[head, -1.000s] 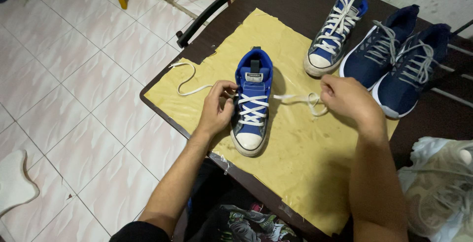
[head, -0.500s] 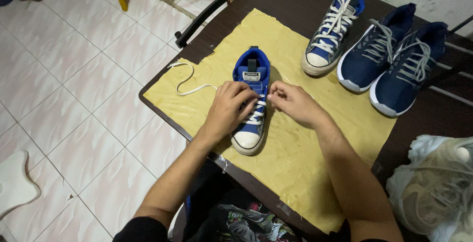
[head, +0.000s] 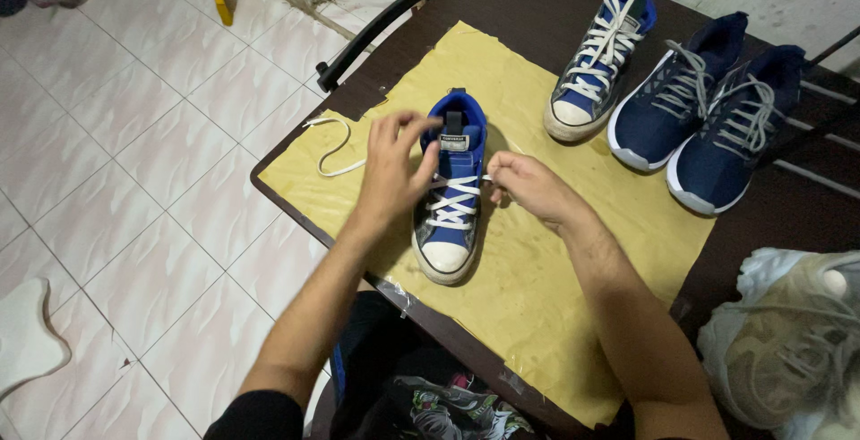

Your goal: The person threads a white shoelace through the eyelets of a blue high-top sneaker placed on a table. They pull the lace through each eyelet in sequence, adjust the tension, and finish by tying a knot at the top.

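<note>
Blue high-top sneaker (head: 451, 185) sits upright on the yellow sheet (head: 555, 261) near the front edge of the dark worktop (head: 555, 10), white toe cap pointing at the person. Left hand (head: 392, 167) is at the sneaker's left side, fingers spread and loosely curled, thumb against the lacing near the upper eyelets; can't tell if it actually grips anything. Right hand (head: 528, 185) is just beside the sneaker's right side, fingers pinched shut on the white shoelace (head: 448, 191), on the short stretch coming out of the right eyelets. The lace's other end runs from under the left hand and loops across the sheet toward the worktop's left edge. Lower eyelets are laced in a criss-cross, the top of the tongue is bare. Matching blue high-top (head: 596, 64) stands further back right, just off the sheet, fully laced. Pair of navy trainers (head: 708, 113) with grey laces side by side to its right, well apart from the hands. Pale trainer (head: 788, 341) at the right edge of view, partly cut off. Black chair back (head: 376, 28) against the worktop's far left edge, tiled floor (head: 134, 180) beyond.
</note>
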